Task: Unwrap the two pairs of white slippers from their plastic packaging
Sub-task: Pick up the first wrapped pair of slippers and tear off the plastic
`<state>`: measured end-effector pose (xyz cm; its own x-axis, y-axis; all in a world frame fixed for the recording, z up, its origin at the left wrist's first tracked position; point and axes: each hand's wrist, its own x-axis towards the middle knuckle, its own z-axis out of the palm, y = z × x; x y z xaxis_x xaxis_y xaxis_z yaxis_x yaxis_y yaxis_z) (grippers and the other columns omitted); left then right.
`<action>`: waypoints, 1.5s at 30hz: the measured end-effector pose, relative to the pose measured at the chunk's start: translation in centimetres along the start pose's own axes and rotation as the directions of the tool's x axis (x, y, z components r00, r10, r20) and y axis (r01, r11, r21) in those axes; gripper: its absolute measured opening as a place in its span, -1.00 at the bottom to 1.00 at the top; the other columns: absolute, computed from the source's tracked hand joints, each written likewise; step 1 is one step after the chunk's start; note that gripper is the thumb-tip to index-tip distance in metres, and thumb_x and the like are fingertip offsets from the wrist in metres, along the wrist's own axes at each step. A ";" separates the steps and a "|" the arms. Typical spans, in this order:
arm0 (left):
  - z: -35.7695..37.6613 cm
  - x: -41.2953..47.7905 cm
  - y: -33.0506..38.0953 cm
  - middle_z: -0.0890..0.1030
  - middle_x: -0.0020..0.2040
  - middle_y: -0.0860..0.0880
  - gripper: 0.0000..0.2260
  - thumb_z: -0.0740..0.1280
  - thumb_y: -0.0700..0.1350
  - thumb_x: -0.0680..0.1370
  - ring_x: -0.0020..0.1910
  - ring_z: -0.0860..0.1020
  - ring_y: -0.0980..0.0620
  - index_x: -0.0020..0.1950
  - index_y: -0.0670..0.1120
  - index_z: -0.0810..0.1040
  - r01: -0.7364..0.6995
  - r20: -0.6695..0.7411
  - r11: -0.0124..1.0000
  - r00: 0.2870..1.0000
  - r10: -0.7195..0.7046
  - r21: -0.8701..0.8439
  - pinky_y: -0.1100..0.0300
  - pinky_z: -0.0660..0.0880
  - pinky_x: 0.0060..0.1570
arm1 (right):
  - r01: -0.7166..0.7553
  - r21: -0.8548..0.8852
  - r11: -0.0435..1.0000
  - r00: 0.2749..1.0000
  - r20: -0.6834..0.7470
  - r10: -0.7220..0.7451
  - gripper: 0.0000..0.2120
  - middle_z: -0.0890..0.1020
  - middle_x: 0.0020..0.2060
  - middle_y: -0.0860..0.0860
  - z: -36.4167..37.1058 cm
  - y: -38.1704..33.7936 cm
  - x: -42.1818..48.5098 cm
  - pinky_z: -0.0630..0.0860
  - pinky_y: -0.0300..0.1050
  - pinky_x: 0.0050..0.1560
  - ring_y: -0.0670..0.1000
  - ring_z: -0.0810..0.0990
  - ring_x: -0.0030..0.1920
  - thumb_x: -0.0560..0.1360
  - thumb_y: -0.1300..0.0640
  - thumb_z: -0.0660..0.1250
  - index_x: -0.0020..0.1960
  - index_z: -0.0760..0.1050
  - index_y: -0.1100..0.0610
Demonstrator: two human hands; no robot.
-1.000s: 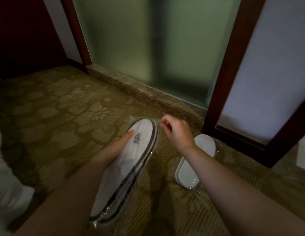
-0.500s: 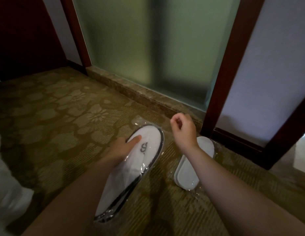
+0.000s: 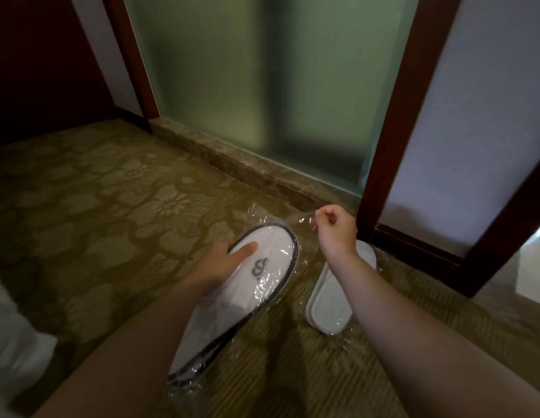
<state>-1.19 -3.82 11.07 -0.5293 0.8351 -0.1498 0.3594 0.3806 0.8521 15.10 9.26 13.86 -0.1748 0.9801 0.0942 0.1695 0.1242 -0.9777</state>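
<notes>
Pinching clear plastic wrap (image 3: 301, 219) in right grip (image 3: 335, 227), clasping black-trimmed white slippers (image 3: 277, 245) in left grip (image 3: 220, 260); might shred if yanked.

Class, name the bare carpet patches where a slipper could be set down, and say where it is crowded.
Widest: carpet left of the held pair, bordered by the stone sill and white cloth. Smaller: carpet between the floor pair and the wooden frame. Crowded: the middle, where left hand grips the held pair and right hand pinches the plastic wrap.
</notes>
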 end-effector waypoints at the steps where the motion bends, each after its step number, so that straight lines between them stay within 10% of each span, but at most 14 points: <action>1: 0.1 0.0 0.0 0.67 -0.04 -0.05 -0.58 0.29 0.24 0.45 -0.06 0.64 -0.04 0.13 -0.03 0.57 -0.001 -0.002 1.000 1.000 0.001 0.002 0.02 0.59 0.00 | -0.023 0.017 1.000 1.000 -0.017 0.023 -0.78 0.57 -0.32 -0.08 -0.1 0.1 0.1 0.41 -0.25 -0.23 -0.13 0.54 -0.26 0.55 0.18 0.23 -0.26 0.47 0.01; 7: -0.2 0.1 -0.2 0.67 -0.07 -0.01 -0.60 0.29 0.20 0.47 -0.07 0.64 0.00 0.13 -0.05 0.59 -0.032 -0.027 0.998 0.999 0.030 -0.047 0.08 0.57 -0.04 | -0.199 0.177 0.964 0.969 -0.110 0.221 -0.76 0.58 -0.35 -0.01 -1.1 0.8 0.9 0.44 -0.24 -0.30 -0.09 0.54 -0.34 0.54 0.24 0.23 -0.27 0.46 0.03; 14: -0.9 0.4 -0.4 0.65 -0.11 0.10 -0.70 0.31 0.20 0.44 -0.08 0.62 0.10 0.04 0.05 0.58 -0.130 -0.112 0.991 0.986 0.127 -0.020 0.22 0.50 -0.19 | -0.419 0.220 0.881 0.885 -0.119 0.450 -0.79 0.67 -0.18 0.10 -1.3 1.6 1.1 0.56 0.06 0.07 0.11 0.63 -0.09 0.48 0.26 0.24 -0.29 0.48 0.07; 18: -1.1 0.5 -0.9 0.61 -0.08 0.12 -0.50 0.22 0.38 0.31 -0.07 0.59 0.09 0.09 0.11 0.53 -0.121 -0.116 0.987 0.984 0.133 0.103 0.10 0.54 -0.08 | -0.230 -0.038 0.972 0.957 -0.193 0.219 -0.87 0.53 -0.11 0.00 -1.1 0.3 0.8 0.39 -0.22 -0.23 -0.01 0.51 -0.14 0.48 0.25 0.28 0.00 0.50 0.09; 23: -2.1 0.5 -2.4 0.56 -0.17 0.18 -0.54 0.18 0.44 0.29 -0.14 0.57 0.12 0.00 0.18 0.46 -0.100 -0.126 0.955 0.982 0.140 0.278 0.20 0.45 -0.23 | 0.269 -0.191 0.944 0.963 0.042 -0.266 -0.86 0.46 -0.20 -0.14 0.3 -1.9 0.1 0.28 -0.46 -0.25 -0.18 0.46 -0.19 0.47 0.26 0.29 -0.10 0.47 0.02; 27: -2.3 0.4 -2.4 0.58 -0.10 0.07 -0.54 0.17 0.43 0.32 -0.11 0.58 0.01 0.01 0.14 0.45 -0.111 -0.101 0.903 0.981 0.167 0.415 0.12 0.46 -0.15 | 0.188 -0.307 0.933 0.945 0.316 -0.086 -0.84 0.49 -0.36 -0.15 1.6 -1.8 -0.3 0.29 -0.47 -0.47 -0.22 0.44 -0.35 0.55 0.14 0.20 -0.18 0.50 0.05; 32: -2.3 0.0 -1.9 0.60 -0.01 -0.01 -0.44 0.14 0.44 0.31 -0.07 0.55 -0.01 0.10 0.07 0.47 -0.131 -0.037 0.859 0.984 0.172 0.495 0.09 0.47 -0.09 | -0.216 -0.194 0.957 0.857 0.433 0.281 -0.81 0.58 -0.29 0.03 1.6 -1.5 -0.6 0.49 -0.15 -0.25 0.03 0.57 -0.27 0.52 0.02 0.27 -0.20 0.52 0.08; 37: -2.5 -0.1 -1.9 0.56 0.19 -0.06 -0.40 0.21 0.35 0.41 0.07 0.52 -0.04 0.32 0.02 0.39 -0.130 -0.022 0.835 0.986 0.168 0.535 0.10 0.42 0.03 | -0.054 -0.257 0.965 0.801 0.566 0.195 -0.88 0.55 -0.32 -0.05 0.9 -1.7 -1.3 0.44 -0.33 -0.42 -0.10 0.48 -0.35 0.49 0.15 0.34 -0.05 0.61 0.18; 45: -2.5 0.2 -1.7 0.60 0.02 0.01 -0.45 0.15 0.45 0.32 0.02 0.57 -0.04 0.10 0.10 0.47 -0.098 -0.042 0.905 0.991 0.126 0.415 0.04 0.51 0.02 | 0.121 -0.111 0.986 0.865 0.499 -0.050 -0.74 0.56 -0.34 -0.07 1.3 -2.7 -0.7 0.42 -0.27 -0.22 -0.07 0.52 -0.27 0.52 0.23 0.28 -0.30 0.51 -0.02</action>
<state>-3.83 -5.26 10.86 -0.5114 0.8591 -0.0198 0.6956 0.4274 0.5775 13.49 8.00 16.21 -0.6441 0.7640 0.0368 0.2534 0.2585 -0.9322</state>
